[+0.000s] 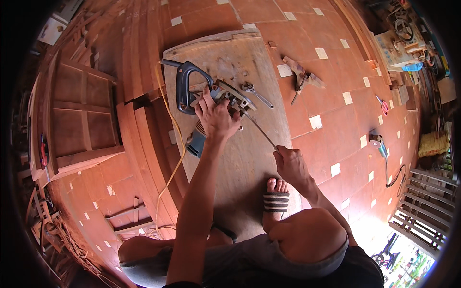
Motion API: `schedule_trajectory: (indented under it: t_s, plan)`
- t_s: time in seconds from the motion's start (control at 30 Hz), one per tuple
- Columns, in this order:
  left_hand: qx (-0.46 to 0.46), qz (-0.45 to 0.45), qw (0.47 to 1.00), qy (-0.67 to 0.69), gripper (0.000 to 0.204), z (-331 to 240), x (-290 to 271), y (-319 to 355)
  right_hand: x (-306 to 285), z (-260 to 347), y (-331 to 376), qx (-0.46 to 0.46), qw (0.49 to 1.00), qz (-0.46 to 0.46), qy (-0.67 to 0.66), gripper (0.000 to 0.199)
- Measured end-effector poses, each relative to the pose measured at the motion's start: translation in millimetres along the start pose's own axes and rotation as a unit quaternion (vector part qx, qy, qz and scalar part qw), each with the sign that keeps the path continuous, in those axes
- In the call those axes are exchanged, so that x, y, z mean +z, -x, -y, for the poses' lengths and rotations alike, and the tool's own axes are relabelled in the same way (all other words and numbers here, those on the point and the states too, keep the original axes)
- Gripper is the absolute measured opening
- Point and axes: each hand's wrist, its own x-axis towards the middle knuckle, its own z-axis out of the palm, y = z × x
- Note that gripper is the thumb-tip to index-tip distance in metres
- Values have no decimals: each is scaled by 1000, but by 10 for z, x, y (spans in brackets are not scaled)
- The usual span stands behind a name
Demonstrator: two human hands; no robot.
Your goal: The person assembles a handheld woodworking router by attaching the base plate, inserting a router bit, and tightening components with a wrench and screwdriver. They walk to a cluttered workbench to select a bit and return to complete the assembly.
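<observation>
While the right hand [291, 165] is closed around the near end of the rod [261, 132], its far end is up against the metal parts of the power tool [181, 93], which sits on the wooden board [240, 163] ahead of the person. Left hand [218, 117] is laid over the tool, fingers spread and bent; can't tell whether they pinch a part, they cover too much.

Progress: mid-job, my read. Done: tool set on the board, both hands placed, rod at the metal. Left: the work at those metal parts, nothing looks finished.

Counts, going outward: 1 power tool under the hands, 1 rod, 1 wrench [259, 96] just right of the tool on the board. Floor to the right: 1 brown angular piece [303, 77], 1 pair of scissors [383, 104], 1 corded machine [378, 143]. Far left: 1 framed wooden panel [86, 115].
</observation>
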Motion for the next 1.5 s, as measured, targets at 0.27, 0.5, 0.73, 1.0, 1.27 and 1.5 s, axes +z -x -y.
schedule_trajectory:
  t_s: [0.27, 0.5, 0.73, 1.0, 1.27, 1.5]
  plan:
    - [24, -43, 999, -2, 42, -130, 66, 144, -68, 477, -219, 18, 996, 56, 61, 10]
    - [32, -94, 995, -10, 37, -190, 135, 212, -481, 987, -561, -96, 971, 161, 146, 12]
    - [9, -8, 999, 44, 45, 58, 25, -80, 78, 332, -398, -42, 992, 61, 105, 28]
    - [21, 18, 999, -22, 53, -17, 22, 39, 682, -376, -292, -61, 997, -37, -1, 23]
    - [53, -54, 996, -42, 55, -184, 108, 173, 1029, -870, -389, -124, 980, -132, 77, 11]
    - [49, -67, 996, -31, 48, -192, 116, 224, 923, -752, -93, -33, 993, -113, 13, 10]
